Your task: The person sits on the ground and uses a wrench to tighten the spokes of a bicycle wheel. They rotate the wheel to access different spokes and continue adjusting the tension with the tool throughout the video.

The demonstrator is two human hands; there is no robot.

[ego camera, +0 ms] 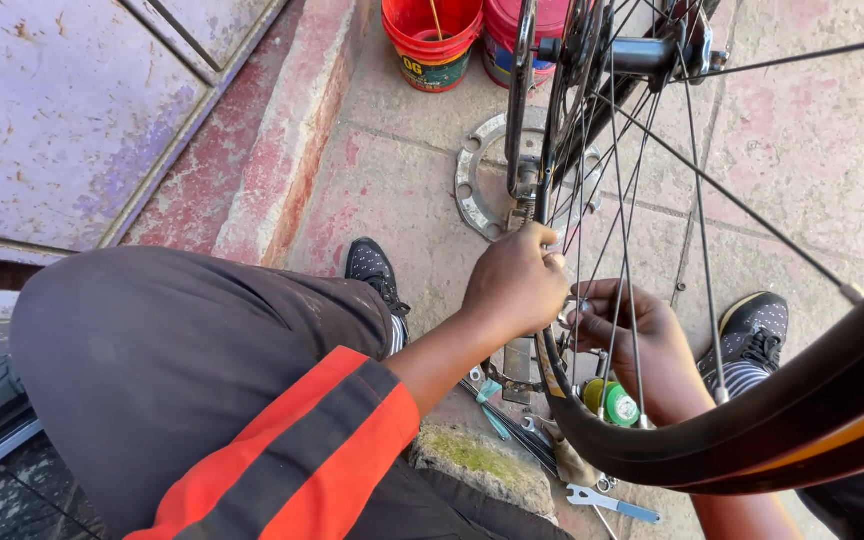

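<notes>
The left hand (517, 280) is curled shut over some small part at the rim of the bicycle wheel (652, 330), pinching it against the near side, though what sits under the fingers I cannot make out. The right hand (627, 335) reaches in from the far side of the wheel, its fingers threaded between the spokes (624, 250) and closed loosely toward the same spot; whether it truly grips anything is hidden. If that wheel turned now, I'd judge the spokes could trap the right fingers, since they lie right through the lacing. A small fitting slipping from the left hand could easily roll off among the clutter beneath the wheel. There, a green-capped bottle (612, 402) lies just under the rim, with a spanner (607, 503) and other tools nearer the person's knees. The ground is stained, reddish concrete paving (812, 150), outdoors. Beyond the wheel a metal ring with holes (474, 190) lies flat, and further on stand a red bucket (432, 40) and a pink one (500, 45). Left of the wheel runs a worn purple metal door (62, 110).
</notes>
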